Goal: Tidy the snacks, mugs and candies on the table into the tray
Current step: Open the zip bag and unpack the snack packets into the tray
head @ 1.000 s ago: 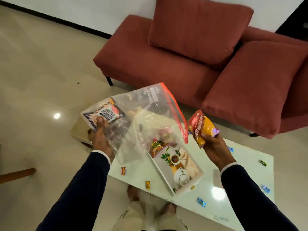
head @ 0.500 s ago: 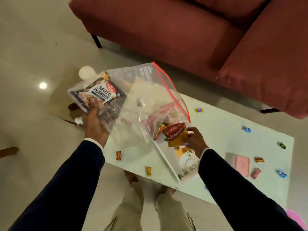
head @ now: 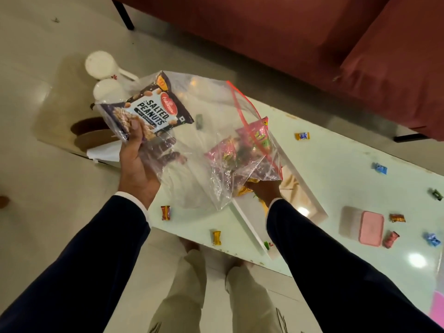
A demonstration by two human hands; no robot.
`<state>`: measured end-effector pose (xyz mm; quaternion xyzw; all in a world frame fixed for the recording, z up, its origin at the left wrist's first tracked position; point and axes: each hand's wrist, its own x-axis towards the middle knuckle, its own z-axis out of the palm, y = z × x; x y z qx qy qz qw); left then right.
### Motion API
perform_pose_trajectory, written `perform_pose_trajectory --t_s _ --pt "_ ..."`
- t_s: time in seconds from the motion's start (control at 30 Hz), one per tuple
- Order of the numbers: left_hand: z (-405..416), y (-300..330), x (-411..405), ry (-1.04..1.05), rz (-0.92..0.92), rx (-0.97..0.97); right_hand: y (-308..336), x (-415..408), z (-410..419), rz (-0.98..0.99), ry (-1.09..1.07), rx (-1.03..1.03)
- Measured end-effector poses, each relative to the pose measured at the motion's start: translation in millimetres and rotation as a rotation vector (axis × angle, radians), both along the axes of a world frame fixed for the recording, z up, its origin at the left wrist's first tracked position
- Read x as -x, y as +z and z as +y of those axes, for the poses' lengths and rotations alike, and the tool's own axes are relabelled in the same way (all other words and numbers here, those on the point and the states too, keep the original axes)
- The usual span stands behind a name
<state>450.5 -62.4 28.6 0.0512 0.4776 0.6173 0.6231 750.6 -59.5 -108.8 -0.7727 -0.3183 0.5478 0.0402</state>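
My left hand (head: pixel 137 162) holds up a clear zip bag (head: pixel 206 131) with a red seal strip. A salted peanuts packet (head: pixel 153 109) is pinched under my thumb through the plastic, and pink snack packets (head: pixel 257 138) show at the bag's lower end. My right hand (head: pixel 263 192) is down in the white tray (head: pixel 249 228) on the table (head: pixel 336 152), closed on an orange snack packet (head: pixel 242 189) that the bag mostly hides. Several wrapped candies lie around, such as a red candy (head: pixel 165 212), a yellow candy (head: pixel 216 237) and a blue candy (head: pixel 379 168). Two white mugs (head: pixel 108 91) stand at the far left.
A pink lidded box (head: pixel 371 228) sits right of the tray with more candies beside it. A red sofa (head: pixel 288 32) runs along the table's far side. My legs stand against the table's near edge.
My right hand has carried the orange snack packet from mid-air down into the tray. My left hand has kept holding up the bag. The view has tilted downward.
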Motion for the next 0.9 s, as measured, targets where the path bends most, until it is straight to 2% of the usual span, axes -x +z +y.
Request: perform_pose_trajectory --t_s 0.2,0.33,0.47,0.67,0.8,0.9 --pt "2 9 -6 -0.02 0.03 0.017 33 -14 -4 0.19 -0.102 -0.166" --pt "2 18 -15 -0.06 0.006 0.006 66 -34 -2 0.229 -0.016 -0.28" --pt "-2 50 -24 -0.119 -0.018 0.015 141 -51 1 0.446 -0.174 -0.341" --pt "-13 134 -44 -0.175 -0.022 0.002 282 -105 16 0.722 -0.403 -0.412" --pt "-18 180 -67 -0.22 0.074 0.014 357 -139 12 0.763 -0.26 -0.427" --pt "-21 209 -98 -0.279 0.165 -0.011 397 -159 9 0.835 -0.279 -0.45"
